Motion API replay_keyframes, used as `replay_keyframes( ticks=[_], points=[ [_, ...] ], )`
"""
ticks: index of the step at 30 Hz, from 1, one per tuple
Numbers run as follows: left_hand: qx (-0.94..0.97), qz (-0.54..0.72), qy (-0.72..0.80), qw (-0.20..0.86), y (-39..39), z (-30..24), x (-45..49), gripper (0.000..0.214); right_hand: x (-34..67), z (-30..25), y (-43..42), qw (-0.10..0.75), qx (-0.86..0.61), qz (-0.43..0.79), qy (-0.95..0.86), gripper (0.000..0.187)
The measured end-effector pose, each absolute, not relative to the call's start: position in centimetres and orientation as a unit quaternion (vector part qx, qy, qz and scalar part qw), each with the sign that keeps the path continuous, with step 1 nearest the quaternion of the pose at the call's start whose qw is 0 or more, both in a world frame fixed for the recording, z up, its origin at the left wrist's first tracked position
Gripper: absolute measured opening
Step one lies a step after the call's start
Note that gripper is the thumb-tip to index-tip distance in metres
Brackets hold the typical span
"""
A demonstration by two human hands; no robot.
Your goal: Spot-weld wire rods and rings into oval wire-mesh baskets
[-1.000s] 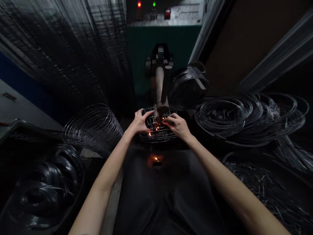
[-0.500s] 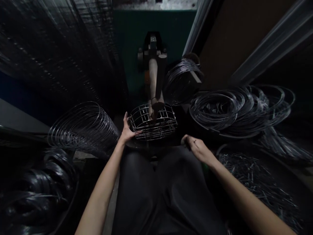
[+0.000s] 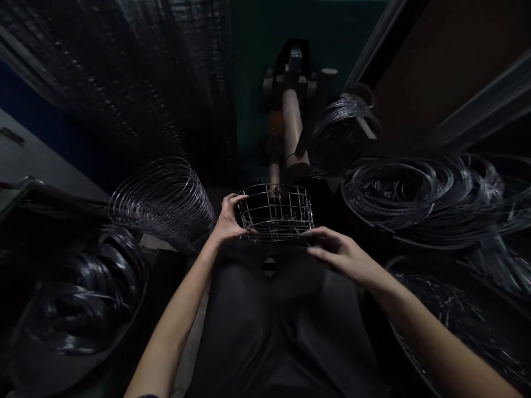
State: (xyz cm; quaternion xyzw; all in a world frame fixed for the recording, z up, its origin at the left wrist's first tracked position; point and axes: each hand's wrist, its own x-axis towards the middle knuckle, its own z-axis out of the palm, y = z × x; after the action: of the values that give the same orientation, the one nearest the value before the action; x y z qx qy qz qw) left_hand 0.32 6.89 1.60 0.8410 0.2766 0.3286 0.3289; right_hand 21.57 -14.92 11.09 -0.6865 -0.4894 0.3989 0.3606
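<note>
A round wire basket (image 3: 276, 213) sits just below the electrodes of a machine arm (image 3: 294, 132), in front of my knees. My left hand (image 3: 229, 220) grips its left side, thumb along the near edge and fingers over the upper rim. At the basket's lower right edge is my right hand (image 3: 338, 250), its thumb and fingers apart. Whether the right fingertips touch the wire cannot be made out in the dim light. The lower end of the machine arm reaches down behind the far rim.
Stacked wire rings (image 3: 164, 193) stand to the left, above a tub of shiny coils (image 3: 99, 293). On the right lie wire hoops (image 3: 385, 190) in a dark tub, with loose short wires (image 3: 452, 309) below. Another wire bundle (image 3: 342, 119) hangs beside the machine.
The basket has been drawn toward me and tilted, with my left hand still on it. My right hand has opened from a closed shape and come to the basket's right side. The view has shifted left.
</note>
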Motion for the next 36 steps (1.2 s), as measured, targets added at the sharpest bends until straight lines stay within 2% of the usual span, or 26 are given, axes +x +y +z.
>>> replay_keyframes(
  ticks=[4, 6, 8, 11, 14, 17, 19, 29, 36],
  points=[
    [0.848, 0.328, 0.264, 0.323, 5.9, 3.0, -0.5, 0.084, 19.3, 13.7, -10.1, 0.309, -0.641, 0.522, -0.470, 0.035],
    [0.862, 0.307, 0.249, 0.317, 5.2, 3.4, -0.6, 0.080, 18.8, 13.5, -8.5, 0.295, -0.640, 0.529, -0.473, 0.032],
    [0.877, 0.285, 0.231, 0.311, 4.8, 3.7, -0.3, 0.079, 18.6, 12.9, -7.5, 0.288, -0.668, 0.464, -0.506, 0.024],
    [0.885, 0.276, 0.224, 0.301, 4.4, 3.9, 0.4, 0.082, 18.5, 12.1, -7.2, 0.246, -0.720, 0.269, -0.591, 0.015],
    [0.893, 0.278, 0.212, 0.283, 4.0, 4.0, 1.4, 0.083, 18.3, 11.4, -8.2, 0.150, -0.713, 0.109, -0.676, 0.020],
    [0.902, 0.276, 0.191, 0.272, 3.6, 4.2, 2.4, 0.083, 18.5, 11.1, -9.6, 0.052, -0.688, 0.039, -0.723, 0.029],
    [0.903, 0.273, 0.189, 0.272, 3.3, 4.4, 2.9, 0.084, 18.8, 11.1, -10.2, 0.020, -0.673, 0.023, -0.739, 0.030],
    [0.902, 0.255, 0.216, 0.272, 3.4, 4.9, 3.3, 0.086, 20.2, 10.5, -10.5, 0.064, -0.645, -0.014, -0.761, 0.036],
    [0.897, 0.256, 0.222, 0.284, 4.2, 5.3, 3.7, 0.088, 21.1, 10.1, -9.4, 0.042, -0.634, -0.056, -0.770, 0.034]
  ],
)
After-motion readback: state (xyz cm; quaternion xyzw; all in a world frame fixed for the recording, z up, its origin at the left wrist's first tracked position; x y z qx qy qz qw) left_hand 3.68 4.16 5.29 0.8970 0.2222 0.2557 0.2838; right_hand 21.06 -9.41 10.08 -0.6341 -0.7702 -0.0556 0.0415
